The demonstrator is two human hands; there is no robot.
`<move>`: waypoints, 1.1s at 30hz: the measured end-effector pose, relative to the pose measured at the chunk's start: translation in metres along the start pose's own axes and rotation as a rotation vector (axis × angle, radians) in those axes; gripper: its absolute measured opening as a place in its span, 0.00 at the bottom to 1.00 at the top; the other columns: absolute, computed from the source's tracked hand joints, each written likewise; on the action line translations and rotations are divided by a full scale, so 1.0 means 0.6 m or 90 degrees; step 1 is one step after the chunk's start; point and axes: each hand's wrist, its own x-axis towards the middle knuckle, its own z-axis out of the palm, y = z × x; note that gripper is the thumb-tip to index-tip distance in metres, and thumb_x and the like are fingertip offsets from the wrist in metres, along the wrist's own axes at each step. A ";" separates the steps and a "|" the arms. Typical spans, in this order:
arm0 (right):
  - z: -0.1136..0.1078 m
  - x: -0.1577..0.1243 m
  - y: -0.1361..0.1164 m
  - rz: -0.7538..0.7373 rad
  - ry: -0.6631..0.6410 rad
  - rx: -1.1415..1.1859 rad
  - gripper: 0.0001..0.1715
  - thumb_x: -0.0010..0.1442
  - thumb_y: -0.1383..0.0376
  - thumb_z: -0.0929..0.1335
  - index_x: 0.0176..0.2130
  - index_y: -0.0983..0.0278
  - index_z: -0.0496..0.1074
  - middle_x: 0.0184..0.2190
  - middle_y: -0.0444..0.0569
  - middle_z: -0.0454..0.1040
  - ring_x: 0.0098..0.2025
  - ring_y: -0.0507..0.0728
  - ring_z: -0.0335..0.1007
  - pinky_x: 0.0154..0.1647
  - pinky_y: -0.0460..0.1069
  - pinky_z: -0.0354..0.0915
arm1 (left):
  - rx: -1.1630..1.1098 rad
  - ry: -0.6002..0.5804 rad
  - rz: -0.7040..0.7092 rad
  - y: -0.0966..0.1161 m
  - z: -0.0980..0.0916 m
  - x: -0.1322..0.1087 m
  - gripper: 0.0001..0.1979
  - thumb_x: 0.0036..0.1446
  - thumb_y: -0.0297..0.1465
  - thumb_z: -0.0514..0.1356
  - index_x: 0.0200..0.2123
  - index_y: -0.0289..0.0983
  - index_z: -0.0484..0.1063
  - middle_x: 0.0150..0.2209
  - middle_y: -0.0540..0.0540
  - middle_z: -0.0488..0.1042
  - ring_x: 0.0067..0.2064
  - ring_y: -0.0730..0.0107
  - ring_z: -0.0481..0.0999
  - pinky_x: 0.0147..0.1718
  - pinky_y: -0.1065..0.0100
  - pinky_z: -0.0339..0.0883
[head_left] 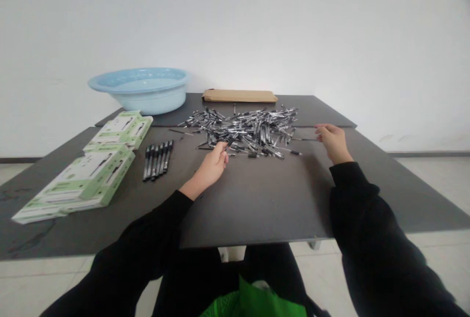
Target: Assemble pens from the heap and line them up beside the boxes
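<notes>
My left hand (211,166) is closed at the near edge of the pile, with a dark pen piece (230,143) poking up from its fingers. Most of that piece is hidden by the hand. To the right of the pile, my right hand (333,143) pinches a thin pen refill (305,139) that points left toward the heap. Between and beyond both hands spreads a jumbled pile of clear and black pen parts (253,128). Several black-topped pens (157,159) lie side by side in a row left of my left hand.
Green and white pen boxes (82,175) are stacked on the left of the dark table (264,199). Behind them stands a light blue basin (147,97). A flat brown cardboard piece (239,96) lies at the back near the white wall.
</notes>
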 end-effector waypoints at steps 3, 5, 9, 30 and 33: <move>-0.004 0.016 0.020 0.001 0.014 -0.023 0.14 0.45 0.65 0.65 0.31 0.67 0.76 0.22 0.44 0.70 0.23 0.50 0.63 0.24 0.46 0.58 | 0.006 -0.006 0.012 -0.001 0.012 0.011 0.11 0.64 0.30 0.45 0.46 0.38 0.61 0.27 0.54 0.66 0.26 0.72 0.67 0.32 0.68 0.60; 0.000 0.024 0.031 0.011 0.021 -0.043 0.15 0.45 0.65 0.64 0.31 0.68 0.77 0.21 0.44 0.71 0.23 0.51 0.63 0.24 0.46 0.58 | -0.003 -0.002 0.018 -0.002 0.019 0.023 0.11 0.64 0.31 0.45 0.47 0.38 0.61 0.28 0.53 0.67 0.26 0.72 0.67 0.33 0.68 0.61; 0.008 0.031 0.049 -0.010 0.048 -0.130 0.18 0.47 0.63 0.63 0.33 0.69 0.78 0.23 0.48 0.74 0.25 0.54 0.66 0.28 0.48 0.61 | -0.007 0.038 0.041 -0.008 0.018 0.050 0.13 0.65 0.32 0.44 0.49 0.38 0.61 0.28 0.53 0.66 0.27 0.72 0.67 0.33 0.68 0.61; 0.027 0.012 0.055 -0.192 0.000 -0.314 0.23 0.52 0.55 0.61 0.36 0.66 0.77 0.32 0.57 0.79 0.36 0.63 0.74 0.38 0.54 0.64 | 0.053 0.184 0.068 -0.049 -0.137 0.035 0.14 0.66 0.36 0.44 0.46 0.37 0.63 0.26 0.53 0.67 0.27 0.69 0.68 0.32 0.68 0.61; 0.025 0.012 0.053 -0.190 0.001 -0.321 0.23 0.51 0.55 0.61 0.36 0.66 0.77 0.32 0.57 0.79 0.36 0.63 0.73 0.38 0.54 0.64 | 0.048 0.203 0.057 -0.044 -0.145 0.034 0.13 0.65 0.36 0.44 0.45 0.38 0.63 0.25 0.54 0.66 0.25 0.70 0.67 0.31 0.68 0.60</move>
